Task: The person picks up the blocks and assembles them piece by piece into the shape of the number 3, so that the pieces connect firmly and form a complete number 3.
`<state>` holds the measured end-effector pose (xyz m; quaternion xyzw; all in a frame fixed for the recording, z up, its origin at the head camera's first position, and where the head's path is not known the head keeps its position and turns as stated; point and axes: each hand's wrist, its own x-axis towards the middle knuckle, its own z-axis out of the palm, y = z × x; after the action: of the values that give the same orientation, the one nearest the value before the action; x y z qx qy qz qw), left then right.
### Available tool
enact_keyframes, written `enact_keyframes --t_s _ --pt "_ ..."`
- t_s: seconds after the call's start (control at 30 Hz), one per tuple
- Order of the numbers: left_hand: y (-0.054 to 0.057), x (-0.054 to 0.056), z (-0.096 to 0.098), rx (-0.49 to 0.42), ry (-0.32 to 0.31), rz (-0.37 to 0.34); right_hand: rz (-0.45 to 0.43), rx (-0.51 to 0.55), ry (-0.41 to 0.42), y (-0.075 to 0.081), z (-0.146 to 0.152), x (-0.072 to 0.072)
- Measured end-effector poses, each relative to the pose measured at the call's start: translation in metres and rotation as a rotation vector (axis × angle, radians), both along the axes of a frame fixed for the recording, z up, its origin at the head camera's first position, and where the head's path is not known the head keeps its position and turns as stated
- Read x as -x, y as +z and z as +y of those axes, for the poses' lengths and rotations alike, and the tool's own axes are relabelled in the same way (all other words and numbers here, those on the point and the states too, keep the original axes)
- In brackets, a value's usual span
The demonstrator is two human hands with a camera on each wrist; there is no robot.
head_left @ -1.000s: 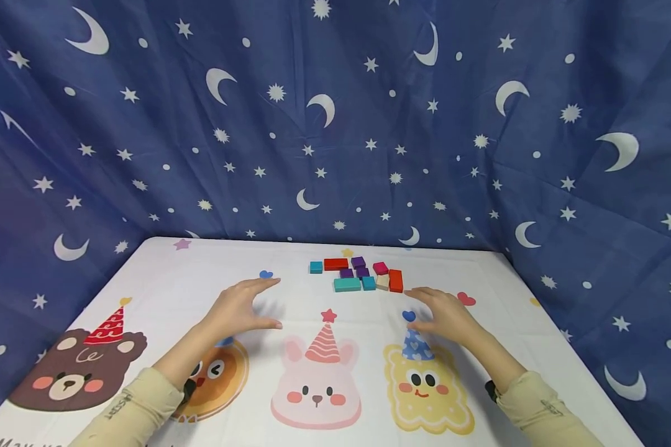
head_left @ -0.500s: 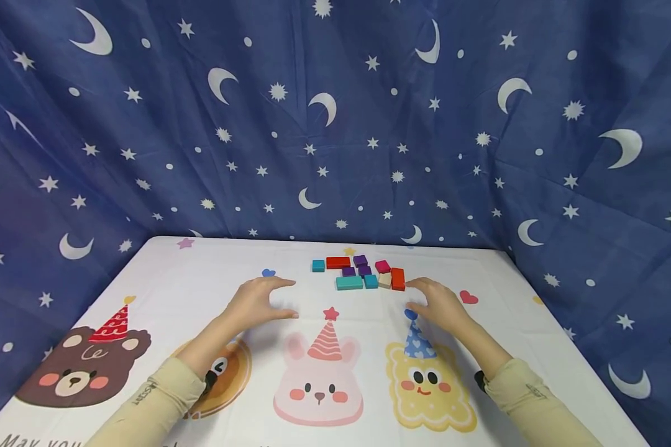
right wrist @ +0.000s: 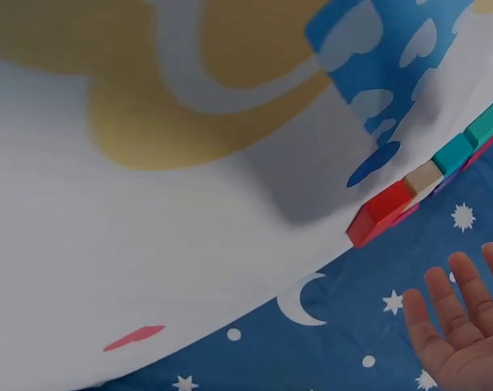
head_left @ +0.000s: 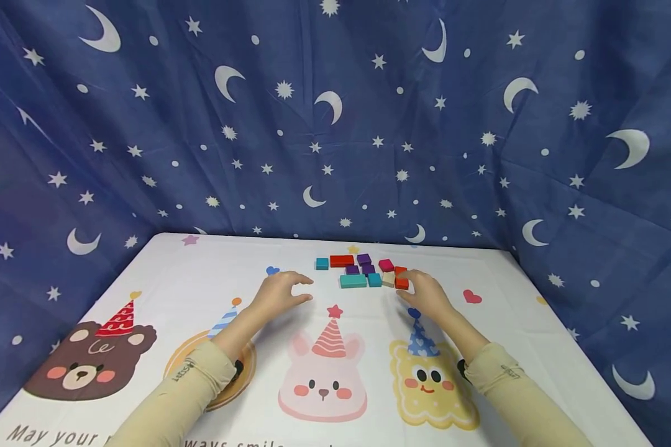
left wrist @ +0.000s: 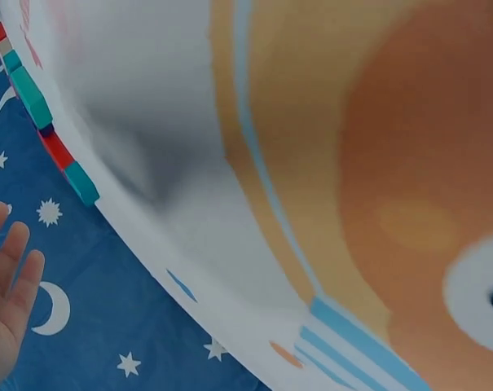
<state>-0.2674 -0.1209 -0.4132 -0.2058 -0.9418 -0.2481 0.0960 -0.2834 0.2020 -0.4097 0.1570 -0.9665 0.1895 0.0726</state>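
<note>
A cluster of small coloured blocks lies towards the back of the table. In the head view my right hand [head_left: 427, 297] hovers at its right end, fingertips overlapping an orange-red block [head_left: 402, 284]. Beside that block are a beige block [head_left: 388, 280] and a pink block [head_left: 386, 265]. The right wrist view shows the right hand's fingers [right wrist: 450, 305] spread and holding nothing. My left hand [head_left: 279, 294], fingers and thumb apart, is left of the cluster with nothing in it. Nearest to it are a small teal block [head_left: 322, 264] and a long turquoise block [head_left: 353, 282].
A red block [head_left: 342, 261] and several purple blocks [head_left: 364, 259] make up the back of the cluster. The white tablecloth [head_left: 291, 385] carries printed cartoon animals and party hats. Behind the table's far edge hangs a blue curtain [head_left: 369, 205] with moons and stars.
Both hands have moved inward and slightly farther forward, the left one rightward, the right one leftward over the orange-red block. The gap between thumb and fingers has narrowed on both. The blocks lie as before.
</note>
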Motion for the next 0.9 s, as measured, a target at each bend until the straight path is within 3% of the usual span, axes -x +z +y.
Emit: enact_keyframes --t_s 0.57,0.77,0.9 --pt "-0.009 0.020 0.028 -0.009 0.011 -0.010 -0.029 0.013 -0.018 -0.008 -0.027 0.023" --pt "-0.012 0.029 0.035 0.037 0.035 -0.048 -0.012 0.012 -0.012 -0.014 -0.029 0.029" --pt "-0.010 0.034 0.039 0.048 0.016 -0.104 -0.023 -0.004 -0.010 -0.016 -0.031 0.033"
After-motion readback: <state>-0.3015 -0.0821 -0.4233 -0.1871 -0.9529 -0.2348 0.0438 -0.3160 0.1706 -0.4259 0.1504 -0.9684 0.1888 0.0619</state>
